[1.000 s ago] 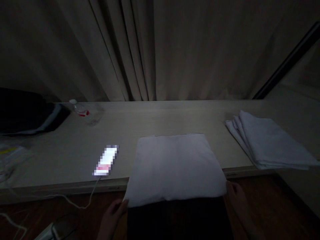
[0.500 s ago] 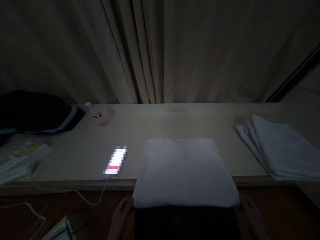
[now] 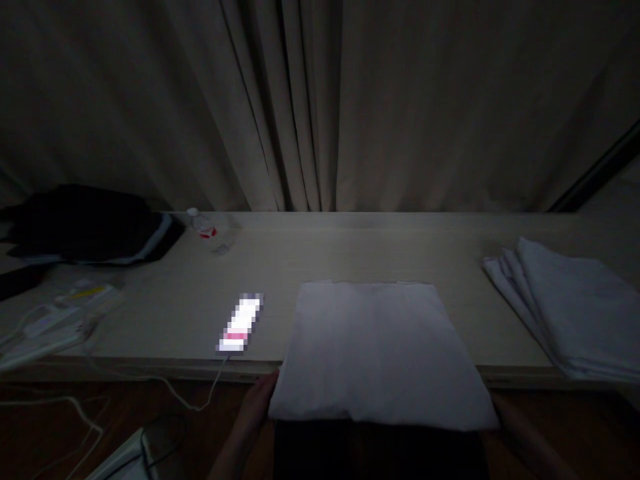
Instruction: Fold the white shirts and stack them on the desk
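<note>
A white folded cloth (image 3: 375, 347) lies on the pale table (image 3: 350, 247), its near edge hanging over the table's front. My left hand (image 3: 257, 403) grips the cloth's near left corner, fingers closed on it. My right hand (image 3: 505, 417) is at the near right corner; the cloth covers its fingers, so only the wrist and forearm show.
A stack of folded white cloths (image 3: 565, 307) sits at the right. A lit phone (image 3: 240, 325) with a cable lies left of the cloth. A plastic bottle (image 3: 213, 230), a dark bag (image 3: 85, 227) and papers (image 3: 55, 320) are at the left. Curtains (image 3: 310, 100) hang behind.
The view has shifted, so everything sits further right and lower in frame. Both hands stay at the cloth's near corners; the right hand's fingers are now hidden under the cloth.
</note>
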Demonstrator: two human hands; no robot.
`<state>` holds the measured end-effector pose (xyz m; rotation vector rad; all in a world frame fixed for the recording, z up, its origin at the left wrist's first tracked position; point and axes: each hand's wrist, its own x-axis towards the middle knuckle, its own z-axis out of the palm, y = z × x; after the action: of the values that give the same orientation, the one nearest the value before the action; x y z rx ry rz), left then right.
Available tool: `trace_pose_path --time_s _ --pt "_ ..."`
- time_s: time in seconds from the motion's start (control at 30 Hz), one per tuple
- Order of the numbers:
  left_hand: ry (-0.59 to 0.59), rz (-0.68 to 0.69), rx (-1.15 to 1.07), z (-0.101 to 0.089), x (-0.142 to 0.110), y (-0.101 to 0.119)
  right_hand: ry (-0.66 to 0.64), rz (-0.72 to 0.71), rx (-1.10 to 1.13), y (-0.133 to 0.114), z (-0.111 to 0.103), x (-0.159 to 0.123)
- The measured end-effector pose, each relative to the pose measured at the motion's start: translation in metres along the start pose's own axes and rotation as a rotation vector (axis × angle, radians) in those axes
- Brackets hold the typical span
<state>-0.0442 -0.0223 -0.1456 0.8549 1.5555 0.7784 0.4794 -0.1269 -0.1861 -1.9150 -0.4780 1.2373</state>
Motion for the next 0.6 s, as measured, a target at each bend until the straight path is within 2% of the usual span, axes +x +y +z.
trace_pose_path --time_s 0.1,0.2,0.33,0.47,0.6 --pt "-0.023 0.018 0.025 0.001 -0.004 0.005 -0.156 0.130 0.155 -0.007 -0.003 0.003" --pt "0.026 -0.001 0.071 0.004 -0.003 0.008 -0.201 0.133 0.147 -0.009 -0.005 0.004" --pt "0.030 0.008 0.117 0.009 -0.001 0.014 -0.247 0.071 0.053 -0.012 -0.008 0.003" --pt "0.035 0.029 0.102 0.010 0.003 0.017 -0.201 0.015 0.057 -0.019 -0.011 0.005" --pt "0.074 0.016 0.084 0.008 0.007 0.013 -0.221 -0.068 0.058 -0.020 -0.011 0.010"
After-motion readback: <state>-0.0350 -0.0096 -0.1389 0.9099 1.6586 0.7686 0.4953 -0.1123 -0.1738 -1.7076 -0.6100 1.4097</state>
